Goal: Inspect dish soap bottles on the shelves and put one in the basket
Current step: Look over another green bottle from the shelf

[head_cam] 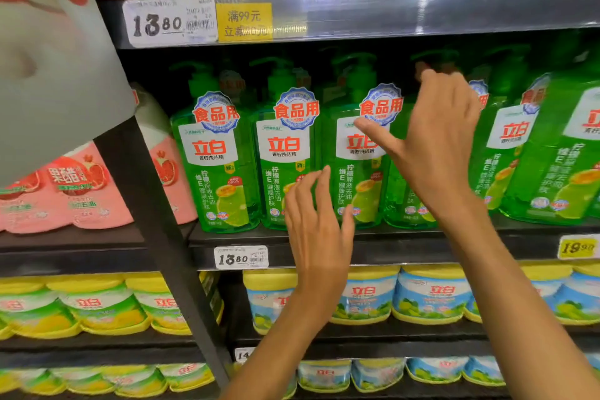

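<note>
One head-worn camera gives the only view, looking forward and slightly down, straight at a shop shelving unit from close range, near enough that the middle shelf edge (373, 247) crosses the whole width. Taking that edge as landmark: above it a row of green pump bottles (220, 166) fills the centre, and higher up another shelf rail with a white price tag (168, 21) sits near the top. Below it lie two rows of yellow-lidded tubs (431, 295). Both forearms enter from the lower right. A blurred pale object (48, 75) covers the upper left corner, very near the lens.
</note>
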